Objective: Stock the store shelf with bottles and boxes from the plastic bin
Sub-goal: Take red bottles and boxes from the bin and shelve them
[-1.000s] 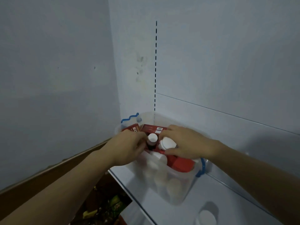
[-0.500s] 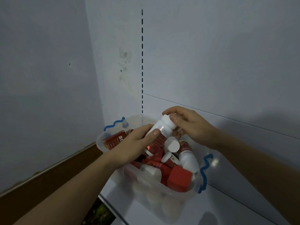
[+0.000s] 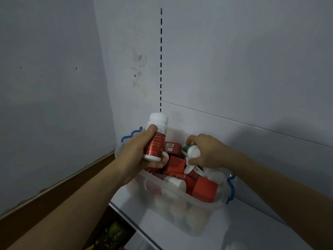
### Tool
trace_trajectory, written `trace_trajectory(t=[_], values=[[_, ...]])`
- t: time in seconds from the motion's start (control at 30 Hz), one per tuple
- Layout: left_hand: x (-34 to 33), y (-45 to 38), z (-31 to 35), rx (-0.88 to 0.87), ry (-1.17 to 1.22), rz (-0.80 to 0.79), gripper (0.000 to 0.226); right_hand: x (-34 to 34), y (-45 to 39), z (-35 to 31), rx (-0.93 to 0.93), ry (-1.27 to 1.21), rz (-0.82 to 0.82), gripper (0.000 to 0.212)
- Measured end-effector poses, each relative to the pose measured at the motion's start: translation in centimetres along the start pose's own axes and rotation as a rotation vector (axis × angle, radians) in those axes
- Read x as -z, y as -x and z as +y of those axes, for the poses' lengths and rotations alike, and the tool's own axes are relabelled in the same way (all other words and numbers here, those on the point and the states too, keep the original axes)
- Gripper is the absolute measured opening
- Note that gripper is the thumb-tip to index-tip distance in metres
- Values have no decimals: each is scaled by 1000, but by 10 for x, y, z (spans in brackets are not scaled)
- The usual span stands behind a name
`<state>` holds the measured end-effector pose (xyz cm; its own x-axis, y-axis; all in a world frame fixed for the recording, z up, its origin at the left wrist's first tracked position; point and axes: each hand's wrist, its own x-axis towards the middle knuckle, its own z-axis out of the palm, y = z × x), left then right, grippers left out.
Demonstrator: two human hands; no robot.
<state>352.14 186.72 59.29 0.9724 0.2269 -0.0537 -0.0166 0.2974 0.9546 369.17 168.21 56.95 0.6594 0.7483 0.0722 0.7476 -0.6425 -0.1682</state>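
Centrally, a little below the middle of the frame, a clear plastic bin (image 3: 180, 212) with wavy blue handles is seen resting on a white shelf (image 3: 252, 231). It is filled with red boxes (image 3: 204, 190) and white-capped bottles, lying in a jumble. A red-labelled bottle (image 3: 155, 139) with a white cap is held upright by the left hand (image 3: 138, 156), just above the bin's upper left corner; the fingers are wrapped round its lower half and the thumb is pressed against the label. The bottle's cap is seen against the white back panel (image 3: 234, 60), right below a vertical line of dark slots (image 3: 161, 60). To the right of centre, the right hand (image 3: 210, 152) is lowered into the bin, and its fingers are closed around a second bottle (image 3: 191, 150), which has a white cap and a dark green label and lies tilted among the boxes. A grey wall (image 3: 45, 87) is seen filling the left of the frame, with a brown ledge (image 3: 54, 184) running along its lower edge.
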Motion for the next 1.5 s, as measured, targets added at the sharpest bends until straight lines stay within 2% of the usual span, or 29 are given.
trace_trajectory(t=[0.07,0.17,0.27,0.47,0.53,0.67,0.8,1.07,1.2,1.5], values=[[-1,2,-1,-3,18,17,67,2,0,2,-18,-103,50,44],[-3,6,-4,27,36,37,70,1,6,7,-49,-300,227,25],[-6,10,-4,45,99,51,75,7,14,4,-99,-724,344,10],[-13,17,-8,55,183,25,79,15,34,-6,-70,-1586,179,33],[-17,21,-8,60,212,13,80,19,39,-11,-75,-1771,158,38],[-26,30,-10,59,323,-47,77,24,53,-17,-100,-1989,118,38],[-36,46,-13,46,463,-157,62,28,67,-20,-83,-2096,149,36],[-58,77,-32,26,489,-283,61,35,145,-33,-28,-2163,262,32],[-75,98,-46,60,476,-345,59,31,194,-31,-51,-2076,405,32],[-140,163,-93,172,418,-419,57,11,325,-15,-265,-1844,683,36]])
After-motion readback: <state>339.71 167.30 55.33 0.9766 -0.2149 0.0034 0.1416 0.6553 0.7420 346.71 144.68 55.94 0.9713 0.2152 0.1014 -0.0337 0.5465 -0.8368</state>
